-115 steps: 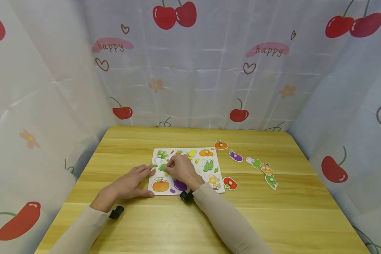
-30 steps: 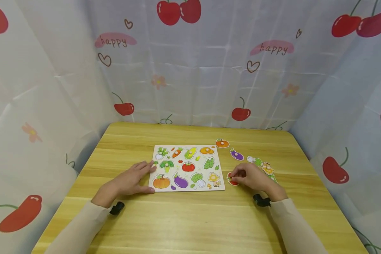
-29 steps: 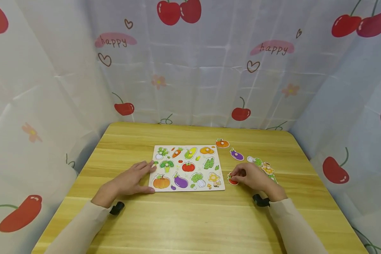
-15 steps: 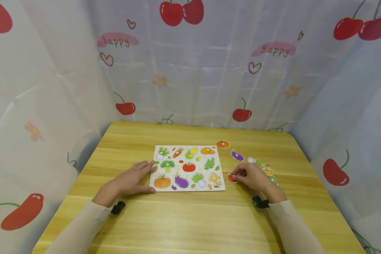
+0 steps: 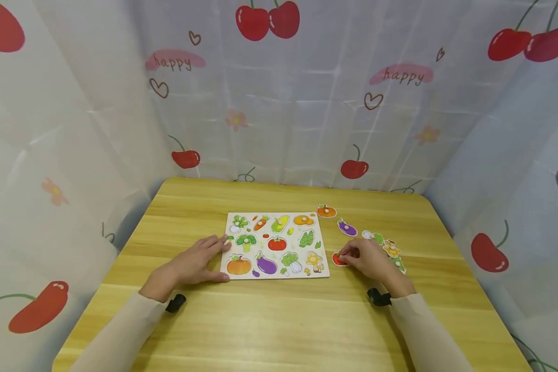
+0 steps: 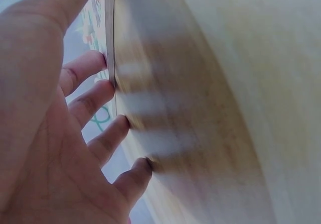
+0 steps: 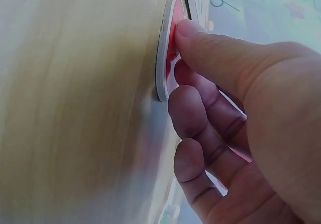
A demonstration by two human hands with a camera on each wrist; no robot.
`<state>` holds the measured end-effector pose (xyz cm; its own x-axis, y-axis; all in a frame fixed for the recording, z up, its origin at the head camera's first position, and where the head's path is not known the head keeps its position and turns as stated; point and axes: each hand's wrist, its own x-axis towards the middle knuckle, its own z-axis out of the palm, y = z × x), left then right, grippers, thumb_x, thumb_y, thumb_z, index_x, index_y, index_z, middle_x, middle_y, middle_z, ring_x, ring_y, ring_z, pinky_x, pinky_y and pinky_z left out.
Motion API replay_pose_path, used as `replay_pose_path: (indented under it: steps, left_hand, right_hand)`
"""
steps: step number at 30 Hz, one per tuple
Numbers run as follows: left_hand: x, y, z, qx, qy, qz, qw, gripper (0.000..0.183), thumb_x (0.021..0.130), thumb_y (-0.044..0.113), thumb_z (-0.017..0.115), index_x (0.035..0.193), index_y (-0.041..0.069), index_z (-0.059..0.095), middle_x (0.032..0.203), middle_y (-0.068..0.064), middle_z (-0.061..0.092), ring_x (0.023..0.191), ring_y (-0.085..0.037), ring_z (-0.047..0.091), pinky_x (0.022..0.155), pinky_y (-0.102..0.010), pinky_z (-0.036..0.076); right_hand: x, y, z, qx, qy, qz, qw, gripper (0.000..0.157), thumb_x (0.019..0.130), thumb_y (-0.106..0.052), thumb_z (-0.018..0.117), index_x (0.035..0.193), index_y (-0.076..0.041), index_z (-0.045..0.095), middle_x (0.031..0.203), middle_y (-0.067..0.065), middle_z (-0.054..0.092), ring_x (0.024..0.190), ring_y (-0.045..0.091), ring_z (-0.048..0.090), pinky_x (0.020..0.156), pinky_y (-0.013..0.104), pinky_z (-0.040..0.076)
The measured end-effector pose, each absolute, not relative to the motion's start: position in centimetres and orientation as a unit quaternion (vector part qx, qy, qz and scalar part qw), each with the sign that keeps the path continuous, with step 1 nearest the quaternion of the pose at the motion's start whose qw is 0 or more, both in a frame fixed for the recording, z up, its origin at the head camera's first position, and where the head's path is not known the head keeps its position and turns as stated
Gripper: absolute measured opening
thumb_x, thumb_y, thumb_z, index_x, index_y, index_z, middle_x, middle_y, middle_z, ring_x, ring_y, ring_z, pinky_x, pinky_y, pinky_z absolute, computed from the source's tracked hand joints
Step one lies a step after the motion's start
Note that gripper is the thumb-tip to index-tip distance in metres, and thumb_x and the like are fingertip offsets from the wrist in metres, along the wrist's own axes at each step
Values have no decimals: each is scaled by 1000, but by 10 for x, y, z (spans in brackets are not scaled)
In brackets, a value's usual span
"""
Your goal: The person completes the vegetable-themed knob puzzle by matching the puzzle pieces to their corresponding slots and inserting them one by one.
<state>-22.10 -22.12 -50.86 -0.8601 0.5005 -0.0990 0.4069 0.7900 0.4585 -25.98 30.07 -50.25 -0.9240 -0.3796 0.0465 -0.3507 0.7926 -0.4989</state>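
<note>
A pale puzzle board (image 5: 256, 277) with printed vegetables lies mid-table in the head view. Knobbed pieces fill its top row, and a broccoli piece (image 5: 246, 242) sits in the row below. My left hand (image 5: 196, 262) rests at the board's left edge, fingers spread; the left wrist view shows the fingertips (image 6: 118, 122) on the table beside that edge. Right of the board, my right hand (image 5: 369, 258) pinches a red tomato piece (image 5: 338, 259) between thumb and index finger. From the right wrist, the tomato piece (image 7: 173, 38) appears edge-on, partly behind the thumb.
Loose pieces lie on the right: a pumpkin (image 5: 326, 211), an eggplant (image 5: 347, 228), a leafy white-green vegetable (image 5: 373, 236), a mushroom (image 5: 392, 249) and a green piece (image 5: 400, 264) partly behind the right hand. Cherry-print curtains (image 5: 288, 119) surround the table (image 5: 260, 330).
My right hand has moved from the broccoli on the board rightward to the tomato piece, and now pinches it. The tomato piece has turned slightly. The left hand stays at the board's edge.
</note>
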Motion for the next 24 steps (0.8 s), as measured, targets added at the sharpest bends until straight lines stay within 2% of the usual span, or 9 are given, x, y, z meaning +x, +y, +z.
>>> replay_pose_path:
  steps: [10,19,24]
  left_hand:
    - [-220,-222,-512,246,941,211,99,96,102,62,87,175,8,52,190,-22,37,175,-56,33,139,-75,36]
    - [-221,-221,-513,247,942,203,106,97,103,63,85,176,8,51,190,-21,36,175,-55,33,139,-74,36]
    - [-223,-222,-510,248,943,195,106,99,102,64,85,177,9,50,190,-22,36,175,-54,34,139,-73,38]
  right_hand:
    - [-263,298,-500,-187,947,-261,13,6,106,-17,89,103,-12,88,92,-5,81,82,9,66,72,23,56]
    - [-266,280,-489,-202,942,-263,-42,7,101,-17,94,102,-12,89,88,-6,80,79,7,65,69,23,54]
    - [-268,262,-485,-215,936,-273,-54,8,100,-16,94,102,-12,89,88,-4,79,79,9,65,69,24,53]
